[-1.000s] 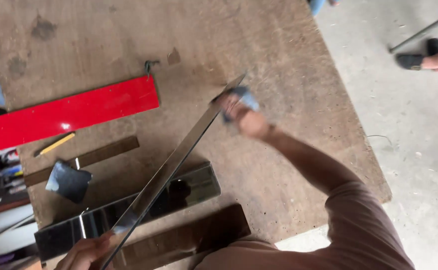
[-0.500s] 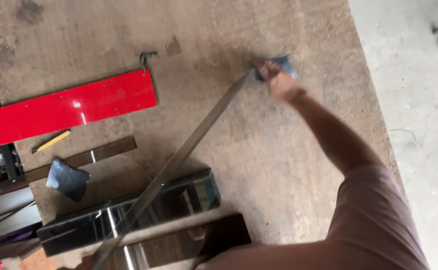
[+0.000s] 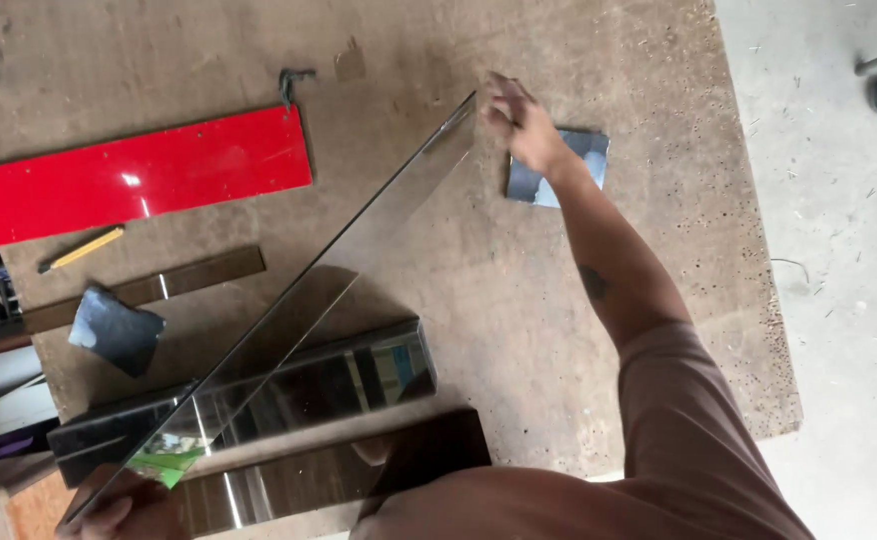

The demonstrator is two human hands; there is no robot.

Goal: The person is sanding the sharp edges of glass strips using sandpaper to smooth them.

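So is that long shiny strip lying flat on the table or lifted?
Lifted and tilted: the strip is held at both ends, right hand and left hand.

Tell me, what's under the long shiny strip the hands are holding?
Under the long shiny strip lie the brown board and two mirrored bars. Parts of the bars stay hidden beneath it.

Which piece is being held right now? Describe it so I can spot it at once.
On the chipboard table, look between the red panel and the right hand. The long mirror-like strip runs diagonally from that hand down to the left hand. Unlike the shiny strips lying flat, it is raised and tilted.
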